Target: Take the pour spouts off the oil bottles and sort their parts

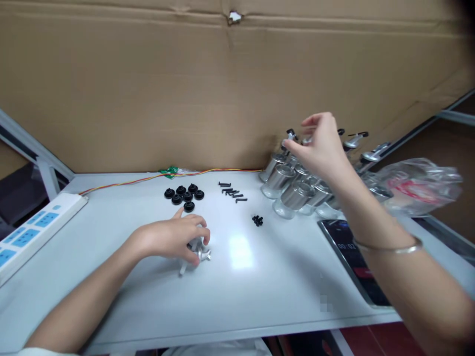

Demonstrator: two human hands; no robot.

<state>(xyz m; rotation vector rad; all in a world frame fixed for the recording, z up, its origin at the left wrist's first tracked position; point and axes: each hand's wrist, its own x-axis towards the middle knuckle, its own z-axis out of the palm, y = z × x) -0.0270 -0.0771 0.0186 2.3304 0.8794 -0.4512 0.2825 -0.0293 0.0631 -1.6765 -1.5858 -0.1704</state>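
My left hand (176,238) is low over the table with its fingers curled around a few small silver metal parts (203,254). Parts of these lie under the palm and are hidden. At the back right my right hand (319,146) is raised above a group of glass jars with brushed-metal sleeves (297,194). Its thumb and fingers are apart, close to a silver spout with a black tip (291,134); I see nothing held. Several round black caps (187,197) sit just beyond my left hand.
Thin black pieces (232,192) and tiny black parts (257,220) lie mid-table. A phone (347,257) showing a timer lies under my right forearm, with a clear plastic bag (423,185) beyond. A power strip (37,230) is at left; cardboard (166,89) walls the back.
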